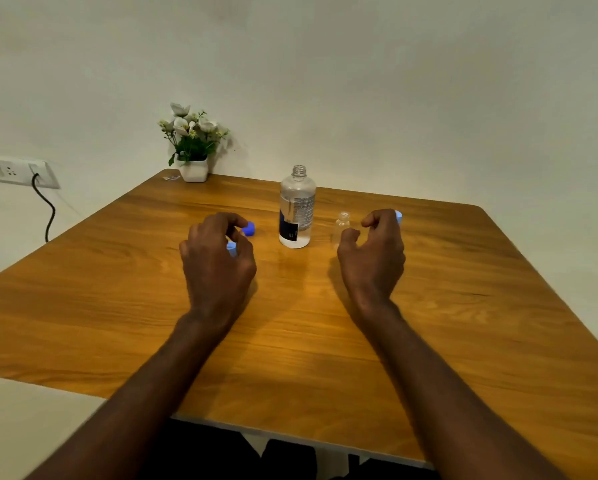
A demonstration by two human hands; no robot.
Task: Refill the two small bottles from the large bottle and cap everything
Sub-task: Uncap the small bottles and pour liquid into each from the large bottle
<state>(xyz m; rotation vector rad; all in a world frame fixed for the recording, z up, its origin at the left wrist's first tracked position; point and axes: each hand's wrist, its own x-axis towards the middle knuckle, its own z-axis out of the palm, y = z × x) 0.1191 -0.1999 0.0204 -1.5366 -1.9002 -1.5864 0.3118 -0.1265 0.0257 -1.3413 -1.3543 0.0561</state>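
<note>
Both forearms extend forward over the table (429, 341). Left hand (217, 261) and right hand (373, 254) hover, fingers loosely curled.

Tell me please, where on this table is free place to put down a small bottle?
Free: the wide wood near the table front edge between the forearms, the right side beyond the right hand, and the strip between flower pot and large bottle. Crowded: around the left hand with the blue cap, and by the small bottle.
</note>
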